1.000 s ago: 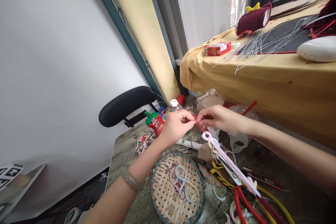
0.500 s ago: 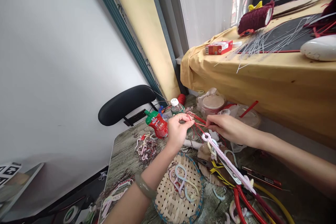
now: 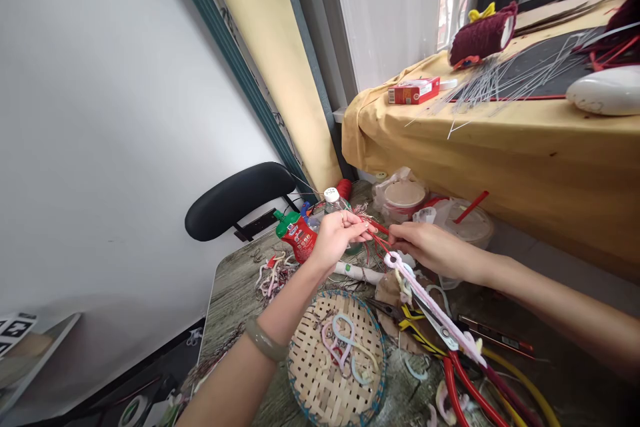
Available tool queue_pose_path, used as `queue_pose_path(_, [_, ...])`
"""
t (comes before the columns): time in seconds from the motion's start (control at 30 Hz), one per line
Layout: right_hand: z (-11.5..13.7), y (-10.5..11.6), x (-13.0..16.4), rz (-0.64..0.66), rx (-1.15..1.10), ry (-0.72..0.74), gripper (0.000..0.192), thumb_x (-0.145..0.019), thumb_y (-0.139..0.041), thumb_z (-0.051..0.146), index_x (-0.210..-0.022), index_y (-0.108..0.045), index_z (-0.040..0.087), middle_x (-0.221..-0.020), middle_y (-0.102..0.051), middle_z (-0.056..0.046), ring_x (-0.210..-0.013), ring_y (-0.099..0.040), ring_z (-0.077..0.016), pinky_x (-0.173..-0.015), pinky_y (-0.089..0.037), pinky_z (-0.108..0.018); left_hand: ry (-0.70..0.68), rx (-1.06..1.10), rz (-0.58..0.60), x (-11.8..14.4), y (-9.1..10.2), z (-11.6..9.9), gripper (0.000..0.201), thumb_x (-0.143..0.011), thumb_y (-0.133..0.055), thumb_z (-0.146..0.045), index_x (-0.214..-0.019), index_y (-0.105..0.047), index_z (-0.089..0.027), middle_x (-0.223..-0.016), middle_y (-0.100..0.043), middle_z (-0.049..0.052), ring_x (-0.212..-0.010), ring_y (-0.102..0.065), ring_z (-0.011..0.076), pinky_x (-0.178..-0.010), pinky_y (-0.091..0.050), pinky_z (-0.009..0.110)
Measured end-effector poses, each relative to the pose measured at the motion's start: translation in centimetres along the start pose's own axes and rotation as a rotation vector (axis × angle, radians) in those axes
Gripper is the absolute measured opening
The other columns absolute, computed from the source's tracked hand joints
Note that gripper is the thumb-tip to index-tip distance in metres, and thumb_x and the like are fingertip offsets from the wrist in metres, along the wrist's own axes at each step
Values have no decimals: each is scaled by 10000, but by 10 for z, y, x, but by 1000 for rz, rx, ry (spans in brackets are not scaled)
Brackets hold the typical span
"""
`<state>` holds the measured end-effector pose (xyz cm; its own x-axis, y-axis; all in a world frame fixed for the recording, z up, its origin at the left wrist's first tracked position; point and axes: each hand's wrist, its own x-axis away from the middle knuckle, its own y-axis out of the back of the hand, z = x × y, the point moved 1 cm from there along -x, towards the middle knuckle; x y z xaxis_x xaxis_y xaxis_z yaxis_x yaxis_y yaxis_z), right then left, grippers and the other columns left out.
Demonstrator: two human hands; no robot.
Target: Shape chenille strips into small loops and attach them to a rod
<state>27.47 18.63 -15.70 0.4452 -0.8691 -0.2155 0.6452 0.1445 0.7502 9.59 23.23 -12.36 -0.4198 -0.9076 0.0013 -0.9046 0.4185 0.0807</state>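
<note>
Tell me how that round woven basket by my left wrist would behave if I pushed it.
The woven basket looks thin and shallow, so it is probably light and would slide rather than tip. Its weave seems stiff enough to keep shape. The loose loops inside might shift or spill over the low rim.

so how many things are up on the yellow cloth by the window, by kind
red carton: 1
maroon knitted roll: 1
white rounded thing: 1
bundle of thin grey wires: 1
dark mat: 1
total: 5, on the yellow cloth; a red tangle at the far right edge is too cut off to count
</note>
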Motion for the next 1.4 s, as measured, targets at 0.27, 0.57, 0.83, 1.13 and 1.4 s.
queue_pose_path(0.27, [17, 22, -3, 177, -383, -149, 234, -841, -466, 389, -734, -494, 183, -627, -440, 25, -566, -398, -126, -523, -304, -248, 118, -201, 121, -16, 4, -8, 132, -600, -680, 2, -542, -629, -105, -451, -610, -6, -431, -547, 90, -471, -434, 212])
queue_pose_path(0.57, [19, 37, -10, 203, -836, -340, 180, -742, -602, 323, -713, -544, 155, -559, -387, 50, -463, -256, -64, -410, -168, -210, 225, -122, 202, -14, 20, -29, 47, -675, -665, -86, -698, -698, -110, -644, -689, 39, -571, -599, 83, -624, -493, 223])
queue_pose_path(0.83, [13, 36, -11, 241, -1076, -454, 292, -702, -669, 329, -639, -424, 185, -505, -185, 112, -442, -50, -51, -342, -66, -166, 244, -167, 274, -19, 15, -33, 79, -660, -643, -74, -640, -712, -104, -606, -669, 27, -551, -577, 69, -607, -484, 196])
queue_pose_path(1.13, [22, 47, -30, 236, -1066, -452, 353, -764, -616, 252, -562, -332, 198, -495, -177, 109, -414, -66, -40, -300, -91, -147, 194, -389, 455, -28, 18, -41, 95, -581, -744, -137, -673, -737, -116, -587, -685, 24, -544, -579, 110, -583, -473, 246])
queue_pose_path(1.4, [38, 53, -56, -136, -911, -195, 141, -807, -505, 269, -900, -560, 179, -657, -494, 25, -474, -358, -71, -412, -279, -194, 159, -382, 446, -26, 14, -41, 18, -639, -704, -116, -645, -721, -114, -610, -696, 41, -553, -594, 110, -590, -486, 243])
